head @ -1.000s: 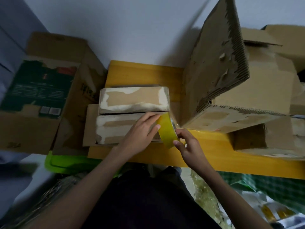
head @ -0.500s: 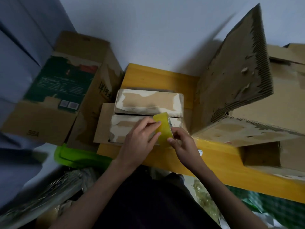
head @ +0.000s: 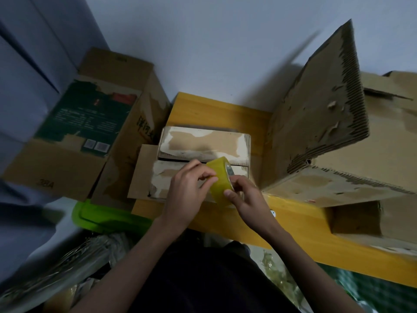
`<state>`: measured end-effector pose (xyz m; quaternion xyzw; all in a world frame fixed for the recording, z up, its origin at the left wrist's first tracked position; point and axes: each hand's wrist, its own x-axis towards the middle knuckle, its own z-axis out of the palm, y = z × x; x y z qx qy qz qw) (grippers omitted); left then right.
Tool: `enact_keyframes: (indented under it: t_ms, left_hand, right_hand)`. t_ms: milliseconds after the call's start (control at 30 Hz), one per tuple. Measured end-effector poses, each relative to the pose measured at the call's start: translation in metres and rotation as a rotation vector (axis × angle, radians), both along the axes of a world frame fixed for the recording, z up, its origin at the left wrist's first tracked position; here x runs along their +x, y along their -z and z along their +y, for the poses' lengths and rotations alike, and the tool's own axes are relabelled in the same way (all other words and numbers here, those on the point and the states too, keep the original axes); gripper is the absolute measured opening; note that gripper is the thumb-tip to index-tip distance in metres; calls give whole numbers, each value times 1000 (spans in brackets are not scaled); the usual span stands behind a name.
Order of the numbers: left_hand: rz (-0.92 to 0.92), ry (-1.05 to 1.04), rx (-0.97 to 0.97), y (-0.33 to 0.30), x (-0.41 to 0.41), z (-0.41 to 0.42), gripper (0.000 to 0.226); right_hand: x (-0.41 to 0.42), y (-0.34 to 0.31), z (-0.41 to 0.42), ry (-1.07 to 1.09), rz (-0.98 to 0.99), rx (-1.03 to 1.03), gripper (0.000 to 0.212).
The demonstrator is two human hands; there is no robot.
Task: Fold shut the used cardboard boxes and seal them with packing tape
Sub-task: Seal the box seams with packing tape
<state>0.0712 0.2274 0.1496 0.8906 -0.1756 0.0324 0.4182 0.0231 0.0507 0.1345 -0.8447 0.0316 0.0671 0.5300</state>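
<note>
Both grips closed on yellow tape roll, left hand, right hand, small box flaps shut, "38A" on left carton

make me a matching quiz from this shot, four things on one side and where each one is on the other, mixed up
Things:
1. tape roll
2. small box
3. green-label box
4. green lid

Places:
A. off the bench's left end, leaning by the wall
B. between both hands
C. low down, under the bench's left corner
D. on the yellow bench, flaps folded down

Pairs: 1-B, 2-D, 3-A, 4-C
</note>
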Motion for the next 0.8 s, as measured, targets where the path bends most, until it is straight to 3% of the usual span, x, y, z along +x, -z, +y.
enact_keyframes:
  t_ms: [133, 267, 400, 467, 567, 733, 800]
  left_hand:
    - [76, -31, -36, 3, 9, 1, 5]
    - [227, -61, -20, 6, 13, 2, 6]
    - [430, -179, -45, 9, 35, 28, 8]
    - [471, -234, -78, 9, 47, 46, 11]
    - [531, -346, -127, 13, 62, 78, 15]
    - [591, -529, -242, 43, 87, 130, 19]
    - [629, -531, -263, 57, 90, 130, 22]
  right_hand:
    - [1, -6, -1, -35, 46, 91, 8]
    - [9, -13, 0, -17, 181, 213, 23]
    - [26, -25, -8, -12, 329, 256, 51]
    - [38, -32, -13, -43, 327, 242, 45]
    - [60, -41, -9, -144, 264, 105, 29]
    - [92, -39, -1, -103, 115, -256, 57]
    - [104, -36, 6, -93, 50, -372, 51]
